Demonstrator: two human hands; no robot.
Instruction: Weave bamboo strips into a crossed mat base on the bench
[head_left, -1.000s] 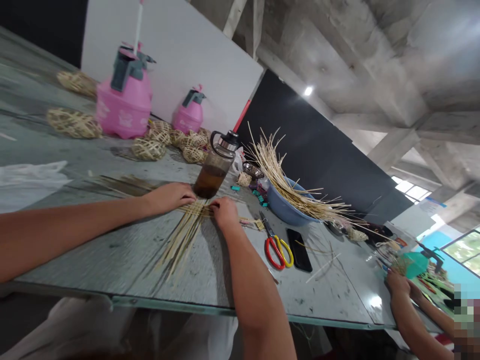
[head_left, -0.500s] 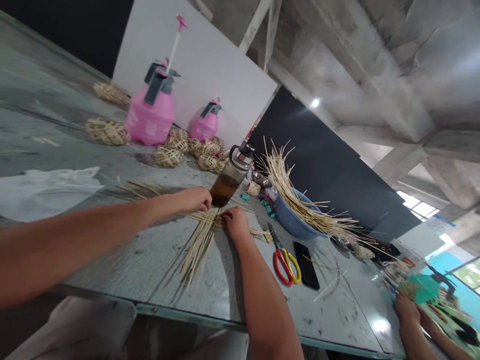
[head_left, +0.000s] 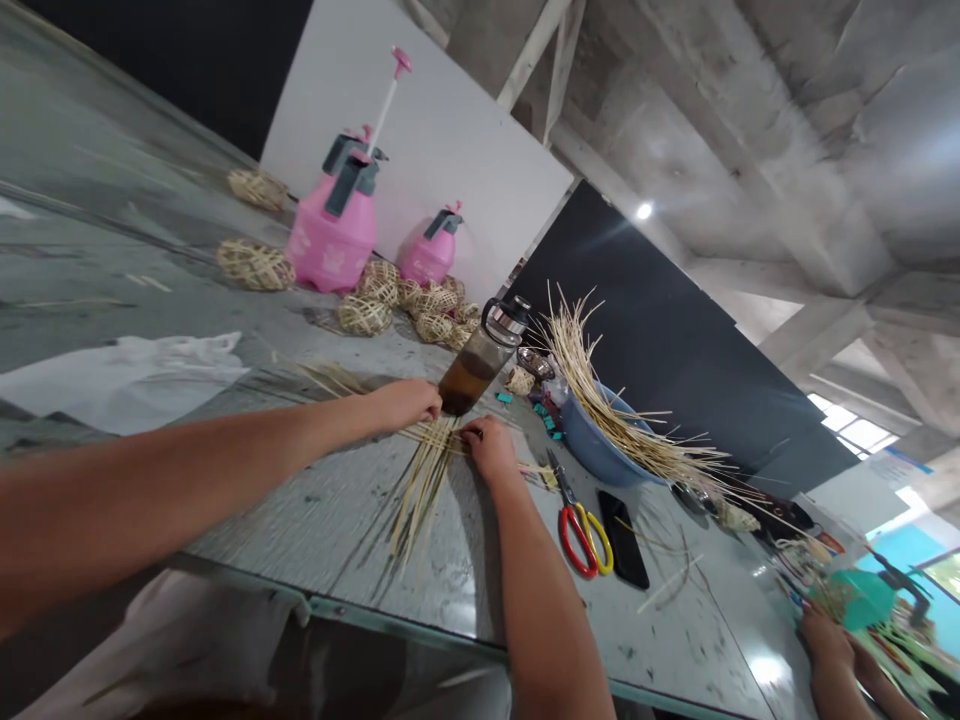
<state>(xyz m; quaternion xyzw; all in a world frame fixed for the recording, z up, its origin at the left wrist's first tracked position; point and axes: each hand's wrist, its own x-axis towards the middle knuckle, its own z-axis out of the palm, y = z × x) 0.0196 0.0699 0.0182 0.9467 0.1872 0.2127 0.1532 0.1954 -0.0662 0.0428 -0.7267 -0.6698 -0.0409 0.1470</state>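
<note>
Thin bamboo strips (head_left: pixel 417 490) lie on the table in front of me, crossing one another in a loose weave and fanning out toward the near edge. My left hand (head_left: pixel 411 403) is closed at the far left side of the crossing, its fingertips pinching strips beside the base of a bottle. At the right side of the crossing, my right hand (head_left: pixel 491 447) has bent fingers closed on the strips' ends. The fingertips of both hands are partly hidden. A dark-lidded bottle (head_left: pixel 480 360) with brown liquid stands just beyond the hands.
Scissors (head_left: pixel 581 530) and a black phone (head_left: pixel 624 540) lie right of my right arm. A blue basin (head_left: pixel 600 440) holds long strips. Pink sprayers (head_left: pixel 334 235) and woven balls (head_left: pixel 255 265) stand behind; white cloth (head_left: pixel 127 380) lies left. Another person's hands (head_left: pixel 829 640) are far right.
The camera view has turned slightly, so everything sits further right in the picture. Both hands stay at the crossing of the strips, with only slight finger movement.
</note>
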